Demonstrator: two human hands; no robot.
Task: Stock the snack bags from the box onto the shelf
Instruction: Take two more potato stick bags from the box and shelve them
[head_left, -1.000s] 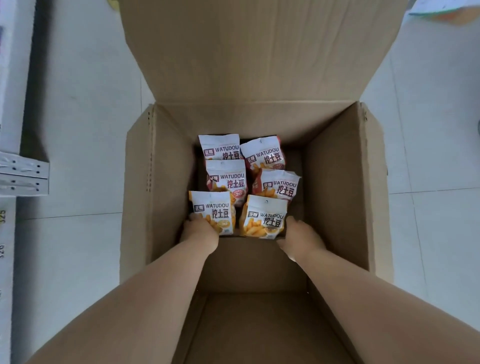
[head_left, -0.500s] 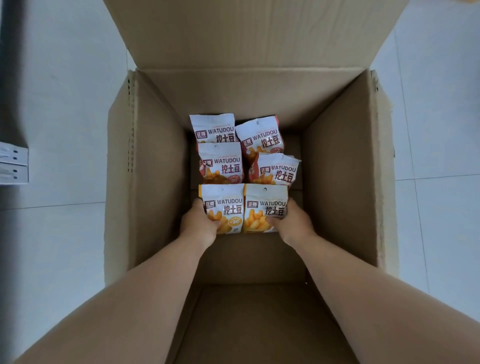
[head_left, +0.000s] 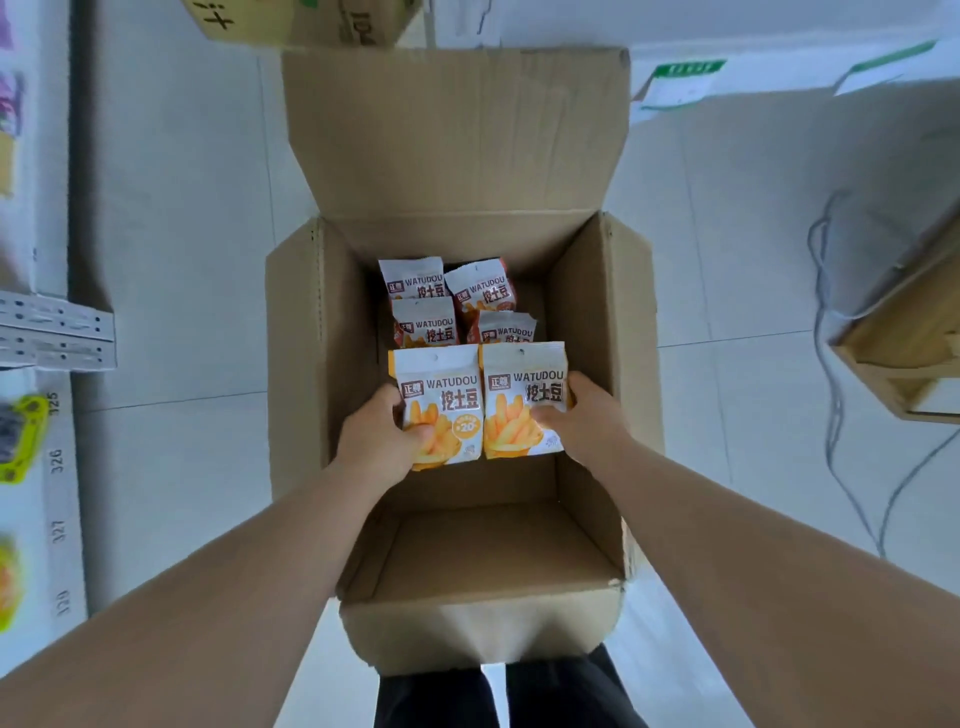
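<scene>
Two yellow WATUDOU snack bags are held side by side, edges touching, inside the opening of the cardboard box (head_left: 587, 312). The left yellow bag (head_left: 441, 410) is gripped by the left hand (head_left: 376, 441), thumb curled over its front near the lower corner and the other fingers hidden behind. The right yellow bag (head_left: 522, 395) is gripped the same way by the right hand (head_left: 589, 421), thumb pressed on the front and fingers wrapped round the outer edge. Both bags face up with the print readable.

Deeper in the box, beyond the held pair, lie four red-trimmed WATUDOU bags (head_left: 426, 325) in two overlapping rows of two, against the far wall. The near part of the box bottom is bare cardboard. The far flap (head_left: 452, 135) stands open, leaning away.

The box sits on a white tiled floor (head_left: 182, 260). At the left edge runs a shelf (head_left: 57, 457) with number labels and blurred goods. A grey cable (head_left: 831, 364) trails over the floor at the right, beside a wooden crate (head_left: 904, 332). Dark trousers (head_left: 441, 696) show below the box
</scene>
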